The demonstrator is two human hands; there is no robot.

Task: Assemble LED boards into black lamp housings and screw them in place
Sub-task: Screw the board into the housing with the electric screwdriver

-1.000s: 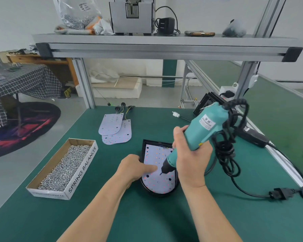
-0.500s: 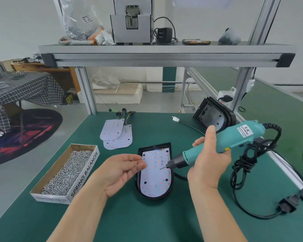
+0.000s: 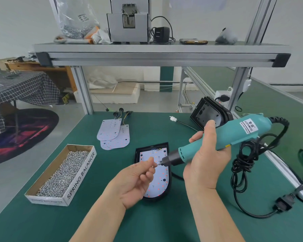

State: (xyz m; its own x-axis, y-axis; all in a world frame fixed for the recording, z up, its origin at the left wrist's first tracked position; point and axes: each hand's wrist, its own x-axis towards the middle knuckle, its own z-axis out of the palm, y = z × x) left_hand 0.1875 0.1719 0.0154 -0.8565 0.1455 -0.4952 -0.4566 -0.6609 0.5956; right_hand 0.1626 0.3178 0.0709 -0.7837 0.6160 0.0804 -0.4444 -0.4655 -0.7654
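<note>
LED board (image 3: 157, 180), white, red-dotted, in black housing (image 3: 137, 154), left fingers (image 3: 147, 165) pinching screw (image 3: 154, 166), right fingers (image 3: 196, 137) gripping teal screwdriver (image 3: 238, 133)

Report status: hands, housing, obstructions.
Right hand grips electric screwdriver; left hand pinches screw at its bit. LED board seated in black lamp housing. Cord coiled right, clear of housing.
</note>
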